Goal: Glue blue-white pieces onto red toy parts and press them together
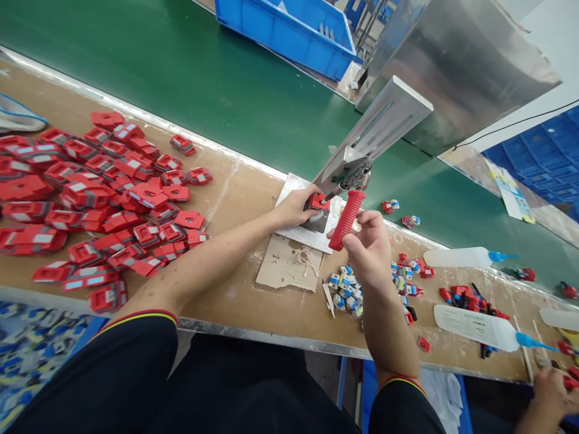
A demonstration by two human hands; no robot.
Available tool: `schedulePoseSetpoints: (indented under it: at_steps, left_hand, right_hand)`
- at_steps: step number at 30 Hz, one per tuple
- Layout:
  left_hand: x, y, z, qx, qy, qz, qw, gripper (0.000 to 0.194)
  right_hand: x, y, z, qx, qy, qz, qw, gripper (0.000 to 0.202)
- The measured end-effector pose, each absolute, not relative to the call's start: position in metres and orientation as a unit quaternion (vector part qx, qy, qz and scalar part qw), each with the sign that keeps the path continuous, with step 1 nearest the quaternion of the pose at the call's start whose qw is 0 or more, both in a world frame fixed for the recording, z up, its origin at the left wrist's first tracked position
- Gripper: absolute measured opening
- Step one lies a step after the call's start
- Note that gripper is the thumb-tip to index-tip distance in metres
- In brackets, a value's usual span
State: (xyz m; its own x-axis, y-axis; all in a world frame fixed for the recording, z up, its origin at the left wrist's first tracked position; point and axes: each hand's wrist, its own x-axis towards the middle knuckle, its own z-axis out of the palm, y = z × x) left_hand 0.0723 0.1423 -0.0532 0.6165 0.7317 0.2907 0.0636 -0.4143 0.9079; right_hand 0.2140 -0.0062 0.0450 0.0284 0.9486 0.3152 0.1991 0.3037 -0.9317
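My left hand (295, 207) reaches to the base of a metal hand press (350, 166), its fingers closed on a small red plastic part (318, 201) in the dark fixture there. Part of that piece is hidden by my fingers and the press. With thumb and fingers bent loosely around it, my right hand (370, 244) holds the press's ribbed red handle (347, 220), which tilts down toward me. Under the press lies a pale metal plate (286, 193), and a torn piece of cardboard (283, 265) sits in front of it.
Many red and grey plastic parts (131, 166) are heaped on the left. Small blue-and-white pieces (347, 290) lie beside my right forearm. White bottles (474, 325) with blue nozzles are at right, near a co-worker's hand (549, 389). A green belt (181, 78) runs behind, below a blue crate (289, 33).
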Motion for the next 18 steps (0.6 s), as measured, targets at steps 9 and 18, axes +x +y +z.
schedulePoseSetpoints:
  at_steps: [9, 18]
  left_hand:
    - [0.069, 0.142, -0.056, 0.761, 0.244, 0.352, 0.488, 0.032]
    - [0.059, 0.137, -0.042, 0.79, 0.293, 0.329, 0.427, 0.056]
  right_hand:
    - [0.202, -0.001, 0.033, -0.556, -0.591, 0.434, 0.391, 0.037]
    - [0.215, 0.02, -0.024, -0.542, -0.628, 0.276, 0.486, 0.045]
